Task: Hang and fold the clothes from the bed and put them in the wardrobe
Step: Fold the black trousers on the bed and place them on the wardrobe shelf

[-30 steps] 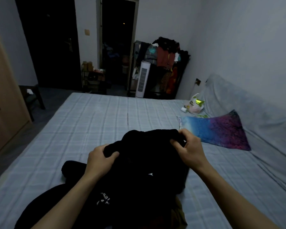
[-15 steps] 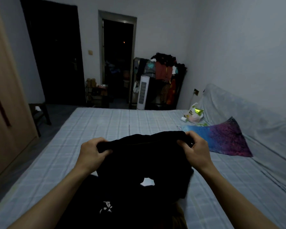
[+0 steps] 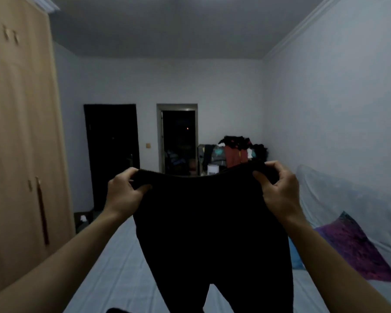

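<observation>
Head view: I see both hands raised in front of the camera, holding black trousers (image 3: 212, 222) up by the waistband. Left hand (image 3: 124, 193) grips the left end of the waistband, fingers curled over the top edge, thumb pinching from the near side. Right hand (image 3: 278, 190) grips the right end the same way, fingers curled round bunched fabric. Waistband is stretched between the two hands, sagging a little in the middle. Trousers hang straight down, the two legs split near the bottom edge of frame; leg ends are cut off by the frame, so I can't tell if they touch the bed.

Bed (image 3: 113, 267) with a pale checked sheet lies below the garment, running away from me. Another dark item (image 3: 117, 310) sits at the near edge of the bed, mostly out of frame. Purple-blue pillow (image 3: 357, 249) on the right side of the bed, against a pale covered headboard.

Wardrobe (image 3: 18, 143), light wood, doors closed, stands along the left. Far wall has a dark door (image 3: 111, 154) and an open doorway (image 3: 178, 141). Loaded clothes rack (image 3: 235, 152) in the far right corner, white fan tower (image 3: 213, 170) just in front of it. Image is dim and slightly blurred.
</observation>
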`<move>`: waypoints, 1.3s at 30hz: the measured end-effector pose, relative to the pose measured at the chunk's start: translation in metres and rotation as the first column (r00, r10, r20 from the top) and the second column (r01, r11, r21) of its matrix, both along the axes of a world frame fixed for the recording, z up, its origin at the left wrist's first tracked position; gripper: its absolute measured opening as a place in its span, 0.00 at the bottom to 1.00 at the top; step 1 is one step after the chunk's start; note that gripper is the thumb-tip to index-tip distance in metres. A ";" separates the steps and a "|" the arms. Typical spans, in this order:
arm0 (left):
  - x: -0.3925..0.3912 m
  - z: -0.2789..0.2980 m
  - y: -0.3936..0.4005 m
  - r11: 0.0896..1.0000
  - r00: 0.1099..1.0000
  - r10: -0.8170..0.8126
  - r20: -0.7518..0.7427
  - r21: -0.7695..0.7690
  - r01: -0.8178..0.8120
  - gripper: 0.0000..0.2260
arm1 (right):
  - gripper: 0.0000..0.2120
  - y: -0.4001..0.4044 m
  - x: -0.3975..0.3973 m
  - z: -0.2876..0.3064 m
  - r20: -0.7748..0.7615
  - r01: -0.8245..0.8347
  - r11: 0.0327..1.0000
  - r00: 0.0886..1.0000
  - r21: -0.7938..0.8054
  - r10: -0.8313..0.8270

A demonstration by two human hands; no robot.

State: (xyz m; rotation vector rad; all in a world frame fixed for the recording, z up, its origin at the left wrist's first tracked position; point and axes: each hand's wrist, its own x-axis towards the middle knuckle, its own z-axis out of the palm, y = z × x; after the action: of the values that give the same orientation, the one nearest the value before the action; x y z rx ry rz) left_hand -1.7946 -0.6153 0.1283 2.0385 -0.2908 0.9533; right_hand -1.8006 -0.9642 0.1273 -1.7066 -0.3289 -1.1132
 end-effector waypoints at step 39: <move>-0.107 0.035 0.172 0.873 0.899 -0.418 -0.128 -0.331 0.359 0.13 | 0.03 0.135 -0.067 0.037 -0.270 -0.121 0.965 0.961 -0.233 0.055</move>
State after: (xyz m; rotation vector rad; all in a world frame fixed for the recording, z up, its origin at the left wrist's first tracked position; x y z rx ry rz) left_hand -1.9021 -0.4430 0.1628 1.6885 -0.4074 0.5040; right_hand -1.8681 -0.8288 0.1639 -2.0140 -0.3861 -0.7924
